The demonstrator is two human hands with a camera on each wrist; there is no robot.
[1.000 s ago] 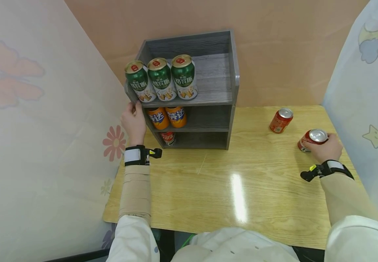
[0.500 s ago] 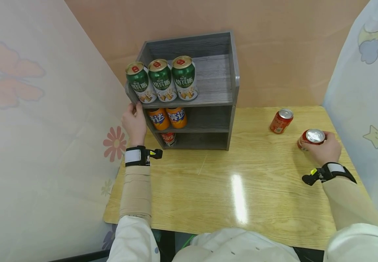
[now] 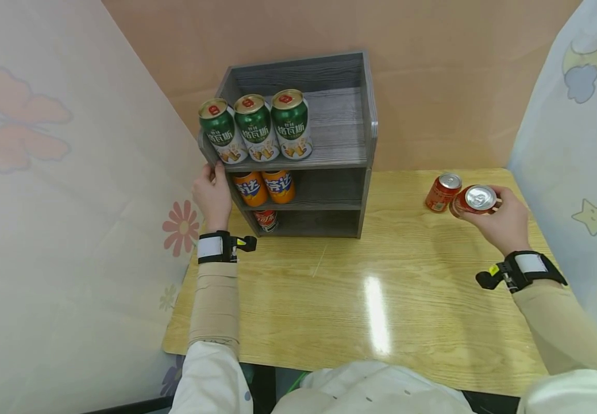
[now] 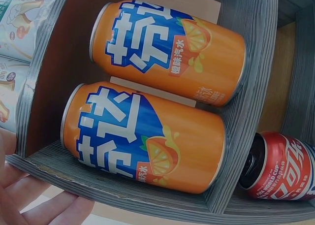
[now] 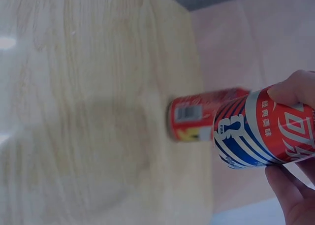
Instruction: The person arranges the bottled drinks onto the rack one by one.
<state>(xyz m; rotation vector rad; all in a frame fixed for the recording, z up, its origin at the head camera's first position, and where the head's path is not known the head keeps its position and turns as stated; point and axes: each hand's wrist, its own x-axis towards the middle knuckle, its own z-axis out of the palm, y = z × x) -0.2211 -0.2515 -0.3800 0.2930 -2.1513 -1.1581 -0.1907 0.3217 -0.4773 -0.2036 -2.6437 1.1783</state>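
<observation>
My right hand (image 3: 509, 221) grips a red cola can (image 3: 476, 201) between thumb and fingers. The right wrist view shows the can's blue-and-white striped lower end held off the table. Just beside it, a second red can (image 3: 440, 195) stands upright on the table. At the left, my left hand (image 3: 212, 195) holds the side edge of a grey wooden shelf (image 3: 336, 123), level with its middle tier. In the left wrist view, its fingers (image 4: 54, 205) lie along the outside of the side panel, close to two orange soda cans (image 4: 147, 136) standing inside.
Three green-and-white cans (image 3: 292, 126) stand in a row along the left of the top tier. One red can (image 3: 266, 219) sits at the left of the bottom tier. Printed fabric walls (image 3: 572, 167) flank the wooden table (image 3: 324, 310) on both sides.
My right hand has lifted the cola can off the table and brought it leftward and away from me, close to the other red can. My left hand keeps its place on the shelf.
</observation>
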